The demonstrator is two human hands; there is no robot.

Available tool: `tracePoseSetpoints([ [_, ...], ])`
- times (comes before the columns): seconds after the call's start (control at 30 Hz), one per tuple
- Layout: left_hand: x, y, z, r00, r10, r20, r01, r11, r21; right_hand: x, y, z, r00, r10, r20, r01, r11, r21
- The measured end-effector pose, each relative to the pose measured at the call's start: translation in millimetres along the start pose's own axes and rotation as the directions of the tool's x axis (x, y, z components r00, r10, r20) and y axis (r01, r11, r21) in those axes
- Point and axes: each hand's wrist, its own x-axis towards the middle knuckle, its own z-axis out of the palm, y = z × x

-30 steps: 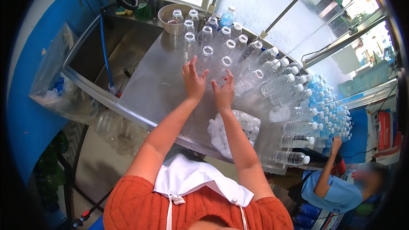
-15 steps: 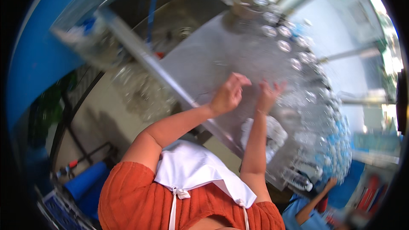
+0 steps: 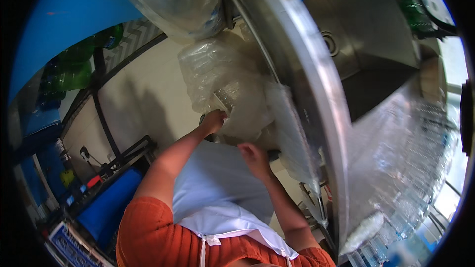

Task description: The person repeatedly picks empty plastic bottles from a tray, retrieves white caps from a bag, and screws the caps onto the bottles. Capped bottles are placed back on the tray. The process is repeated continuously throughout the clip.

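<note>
Below the metal counter's edge, my left hand is closed on the rim of a large clear plastic bag. Clear ridged plastic shows inside the bag's opening; its exact kind I cannot make out. Just right of it, my right hand hangs in front of my white apron, apart from the bag. Its fingers are loosely curled and slightly blurred, with nothing visible in them.
A metal sink is set into the steel counter. Several clear bottles line its far right side. Another filled plastic bag stands at the upper left. Green bottles and a blue-topped cart are to the left.
Both hands have moved from above the counter down to the floor side of its edge. The left hand has taken hold of the plastic bag. My view has turned left.
</note>
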Motion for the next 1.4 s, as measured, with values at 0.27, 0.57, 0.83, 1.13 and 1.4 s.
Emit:
tracePoseSetpoints([
  [0.27, 169.6, -175.1, 131.9, 0.984, -0.172, -0.053, 0.168, 0.983, -0.076, 284.6, 256.8, 125.1, 0.98, 0.19, 0.05, -0.122, 0.787, -0.604],
  [0.57, 218.3, -209.3, -84.1, 0.775, -0.244, -0.583, 0.27, 0.962, -0.044, 404.4, 286.0, 150.8, 0.955, -0.071, 0.287, 0.278, 0.542, -0.793],
  [0.83, 268.2, -200.9, -145.1, 0.965, 0.011, -0.263, 0.066, 0.957, 0.284, 460.1, 248.1, 169.8, 0.854, -0.029, 0.519, 0.483, 0.417, -0.77],
  [1.13, 283.8, -273.3, -73.1, 0.809, 0.288, -0.513, -0.009, 0.878, 0.479, 491.3, 292.4, 166.9, 0.856, -0.022, 0.516, 0.488, 0.361, -0.795],
  [1.4, 261.5, -197.9, -117.6, 0.923, 0.031, -0.385, 0.151, 0.888, 0.434, 477.7, 266.0, 169.3, 0.809, 0.074, 0.583, 0.588, -0.069, -0.806],
])
